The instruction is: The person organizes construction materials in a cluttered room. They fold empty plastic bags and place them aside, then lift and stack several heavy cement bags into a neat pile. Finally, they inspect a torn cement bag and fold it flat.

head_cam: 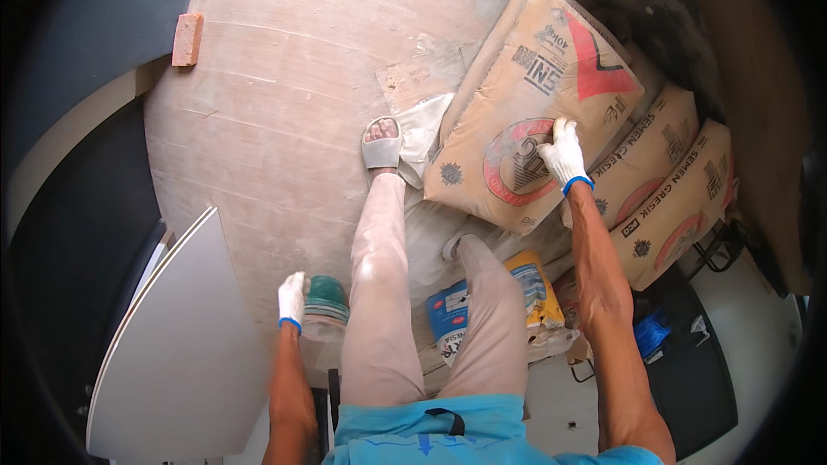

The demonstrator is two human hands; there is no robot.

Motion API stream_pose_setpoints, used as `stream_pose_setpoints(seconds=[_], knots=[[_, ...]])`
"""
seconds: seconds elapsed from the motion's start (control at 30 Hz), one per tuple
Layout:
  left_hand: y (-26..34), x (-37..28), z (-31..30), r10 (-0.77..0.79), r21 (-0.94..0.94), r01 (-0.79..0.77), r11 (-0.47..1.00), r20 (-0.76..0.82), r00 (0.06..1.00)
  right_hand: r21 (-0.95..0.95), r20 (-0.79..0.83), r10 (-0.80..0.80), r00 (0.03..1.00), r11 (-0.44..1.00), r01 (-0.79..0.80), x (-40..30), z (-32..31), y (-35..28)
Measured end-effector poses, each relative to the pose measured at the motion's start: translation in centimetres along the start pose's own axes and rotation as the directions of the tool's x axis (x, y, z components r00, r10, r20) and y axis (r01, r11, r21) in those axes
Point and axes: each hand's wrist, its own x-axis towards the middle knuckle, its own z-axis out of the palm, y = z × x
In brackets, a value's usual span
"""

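Observation:
My right hand, in a white knit glove with a blue cuff, lies on the upper face of a brown paper cement sack. Its fingers are spread a little, and no grip on the sack's edge shows. That sack is tilted across other cement sacks, which are piled to the right. My left hand, gloved the same way, hangs low at the left with curled fingers. Right beside it is a green bucket; whether the fingers hold its rim or handle cannot be made out.
A red brick stands at the upper left of the dusty tiled floor. Pale flat boards lean at lower left. White sheeting lies by my sandalled foot. Blue and yellow bags sit around my other leg.

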Motion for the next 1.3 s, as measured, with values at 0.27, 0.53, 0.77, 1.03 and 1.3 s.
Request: stream_pose_setpoints(seconds=[0.27,0.53,0.77,1.03,1.3], knots=[[-1.1,-7.3,-0.7,-0.060,-0.036,0.066,0.997,0.143,0.988,-0.018,0.071,0.047,0.996,0.999,-0.046,0.5,-0.9,0.1],[-4.8,-10.2,-7.2,0.090,0.058,-0.096,0.994,0.099,0.991,0.180,-0.218,-0.078,0.973,0.977,0.119,-4.4,2.5,1.7],[-6.3,-15.3,-10.8,0.117,0.042,-0.118,0.992,0.017,0.993,0.442,0.038,-0.241,0.970,0.874,0.200,-28.2,13.5,2.9],[-3.3,-22.1,-9.7,0.230,0.245,-0.254,0.936,0.124,0.965,0.516,0.335,0.262,0.905,0.753,-0.409,-52.7,21.3,11.4],[3.4,-18.3,-10.4,0.481,0.295,-0.569,0.768,0.322,0.815,0.778,0.425,0.508,0.749,0.218,-0.589,-60.7,22.5,5.8]])
